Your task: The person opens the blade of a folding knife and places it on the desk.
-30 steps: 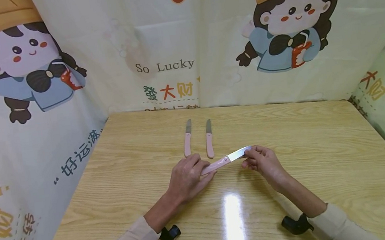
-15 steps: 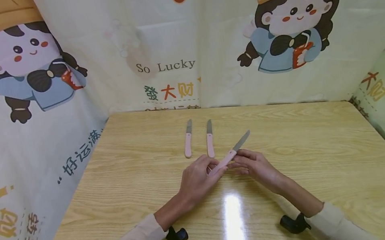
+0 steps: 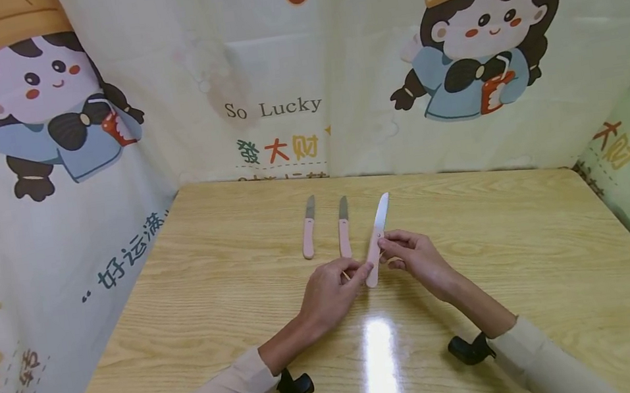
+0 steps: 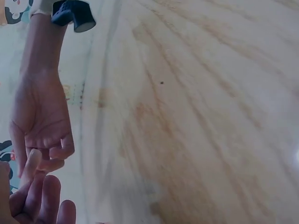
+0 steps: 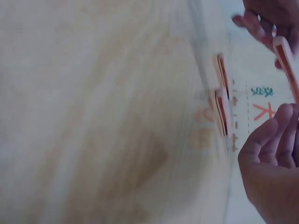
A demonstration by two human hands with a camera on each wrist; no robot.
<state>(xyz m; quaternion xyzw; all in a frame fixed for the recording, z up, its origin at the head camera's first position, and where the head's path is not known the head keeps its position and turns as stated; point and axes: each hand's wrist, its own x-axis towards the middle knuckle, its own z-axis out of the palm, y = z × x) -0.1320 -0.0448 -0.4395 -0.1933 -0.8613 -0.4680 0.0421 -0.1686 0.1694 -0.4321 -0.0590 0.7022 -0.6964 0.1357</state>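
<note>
An unfolded folding knife [image 3: 375, 251] with a pink handle and a bright blade stands nearly upright between my hands, its tip pointing away from me. My right hand [image 3: 419, 262] pinches the handle just below the blade. At the lower part of the handle, the thumb and fingertips of my left hand [image 3: 330, 295] pinch its left edge. The handle end and its dark slot show in the right wrist view, beside the fingers. In the left wrist view both hands appear, and the knife is hidden. Two matching folding knives, the left one [image 3: 308, 237] and the middle one [image 3: 344, 229], lie unfolded side by side.
The wooden table [image 3: 211, 270] carries a bright light reflection near its front. A printed curtain [image 3: 360, 84] hangs along the back edge and both sides. Black wrist cameras, such as the right one [image 3: 469, 349], jut inward below the wrists.
The held knife has swung from pointing right to pointing away, nearly parallel to the other two. My right hand has shifted from the blade to the handle; my left hand has moved slightly right.
</note>
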